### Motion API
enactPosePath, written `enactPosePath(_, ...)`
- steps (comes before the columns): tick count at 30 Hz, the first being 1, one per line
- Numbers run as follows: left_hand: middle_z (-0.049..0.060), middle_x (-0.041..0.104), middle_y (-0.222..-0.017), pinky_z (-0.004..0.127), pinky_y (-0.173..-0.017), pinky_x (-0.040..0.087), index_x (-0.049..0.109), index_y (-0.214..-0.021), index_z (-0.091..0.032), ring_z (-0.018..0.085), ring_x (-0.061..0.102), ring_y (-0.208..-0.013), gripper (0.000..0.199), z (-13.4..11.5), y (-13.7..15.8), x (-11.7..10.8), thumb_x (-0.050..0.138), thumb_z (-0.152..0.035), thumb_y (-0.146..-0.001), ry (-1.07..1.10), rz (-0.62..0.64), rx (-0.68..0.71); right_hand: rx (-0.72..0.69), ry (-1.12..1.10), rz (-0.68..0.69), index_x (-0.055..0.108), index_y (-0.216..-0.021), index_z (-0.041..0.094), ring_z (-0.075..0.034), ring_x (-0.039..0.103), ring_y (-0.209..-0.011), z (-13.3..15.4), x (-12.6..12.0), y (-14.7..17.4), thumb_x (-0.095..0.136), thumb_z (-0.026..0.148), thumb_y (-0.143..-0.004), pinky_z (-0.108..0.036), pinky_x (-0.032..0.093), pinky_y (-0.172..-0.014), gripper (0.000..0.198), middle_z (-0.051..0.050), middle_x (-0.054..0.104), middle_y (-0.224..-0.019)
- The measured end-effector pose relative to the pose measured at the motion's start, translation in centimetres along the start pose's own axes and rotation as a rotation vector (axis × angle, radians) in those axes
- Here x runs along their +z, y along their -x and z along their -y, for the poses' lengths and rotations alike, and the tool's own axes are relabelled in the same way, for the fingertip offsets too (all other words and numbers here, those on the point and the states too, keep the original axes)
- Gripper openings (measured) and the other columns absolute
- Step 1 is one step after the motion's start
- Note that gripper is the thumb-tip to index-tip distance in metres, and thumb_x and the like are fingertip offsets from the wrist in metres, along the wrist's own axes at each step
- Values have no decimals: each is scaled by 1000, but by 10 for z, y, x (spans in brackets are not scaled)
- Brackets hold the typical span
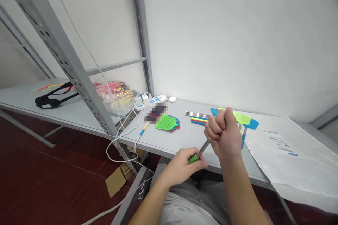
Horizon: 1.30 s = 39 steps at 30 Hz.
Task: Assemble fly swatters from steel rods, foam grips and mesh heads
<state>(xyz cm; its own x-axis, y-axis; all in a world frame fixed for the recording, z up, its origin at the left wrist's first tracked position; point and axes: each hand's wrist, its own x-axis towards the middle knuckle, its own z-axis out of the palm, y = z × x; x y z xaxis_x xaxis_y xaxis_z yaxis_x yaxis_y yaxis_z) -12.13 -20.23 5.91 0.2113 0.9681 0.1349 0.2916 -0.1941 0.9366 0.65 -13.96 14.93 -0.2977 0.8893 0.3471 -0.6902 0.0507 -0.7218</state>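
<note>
My left hand [182,167] is closed round the green grip [193,159] of a slim metal rod [203,148], low over the table's front edge. Higher up and to the right, my right hand [223,133] makes a fist round the rod's other end, whose tip it hides. Fly swatter heads lie stacked to the left, a green mesh one [167,123] on top of blue and red ones. Behind my right hand are bare metal rods [196,114] and coloured grips [198,121] in blue, yellow and red. A blue-gripped rod [243,139] lies just right of my right hand.
Blue and yellow flat pieces [249,121] lie behind my right hand. A white plastic sheet [290,154] covers the table's right end. A power strip [158,99], loose white cables [137,126] and a blurred-out object [155,113] occupy the left. A metal shelf post [63,56] stands farther left.
</note>
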Motion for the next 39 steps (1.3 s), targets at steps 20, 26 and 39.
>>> enactPosePath(20,16,68,-98,30,-51,52,57,-128,-17,27,69,-77,59,52,-58,-33,44,-63,-92,1061,111,-297,-13,-336,-628,33,-57,21,-10,13,-41,-62,-60,-28,46,44,-95,-23,21,-33,46,7,20,-50)
enactPosePath(26,8,63,-89,31,-70,49,66,-87,-17,21,60,-85,58,55,-71,-32,35,-66,-94,1248,-315,-242,-49,-292,-509,24,-54,20,-12,26,-40,-99,-53,-30,38,55,-97,-25,37,-43,58,6,17,-45)
enactPosePath(39,0,44,-60,32,-65,44,45,-61,-20,14,44,-59,62,20,-65,-41,29,-71,-92,1111,-581,-158,3,-366,-526,25,-57,20,-11,26,-42,-119,-14,-32,35,53,-99,-31,51,-65,54,8,17,-45)
